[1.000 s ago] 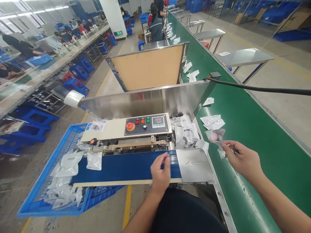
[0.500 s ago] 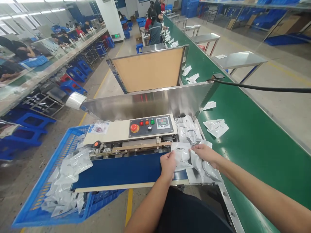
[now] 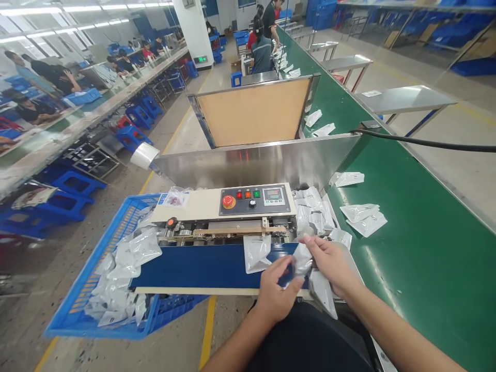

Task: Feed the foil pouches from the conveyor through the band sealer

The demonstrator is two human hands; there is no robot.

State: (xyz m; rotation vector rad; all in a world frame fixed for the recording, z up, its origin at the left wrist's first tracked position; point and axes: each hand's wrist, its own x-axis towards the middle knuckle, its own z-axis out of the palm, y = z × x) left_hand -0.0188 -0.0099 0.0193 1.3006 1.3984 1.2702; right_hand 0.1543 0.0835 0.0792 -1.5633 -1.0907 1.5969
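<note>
My right hand (image 3: 329, 261) pinches a white pouch (image 3: 302, 260) by its upper edge, over the right end of a blue belt (image 3: 189, 266). Just left of that pouch is my left hand (image 3: 278, 290), thumb and fingers spread and close to its side; whether they touch it I cannot tell. Another white pouch (image 3: 256, 254) lies on the belt with its top edge in the sealing machine (image 3: 201, 202). Below my right hand, a loose pouch (image 3: 322, 293) hangs over the machine's front right corner. More pouches (image 3: 313, 206) are heaped behind my right hand.
A blue basket (image 3: 77, 331) full of pouches stands at the belt's left end. To the right runs a green conveyor (image 3: 411, 258) carrying several pouches. A steel panel (image 3: 263, 160) rises behind the machine, and a black cable (image 3: 426, 142) crosses the conveyor. People sit farther off.
The pouch formerly at my left hand has moved left into the machine, and that hand has let go and opened. My right hand has brought another pouch over the belt.
</note>
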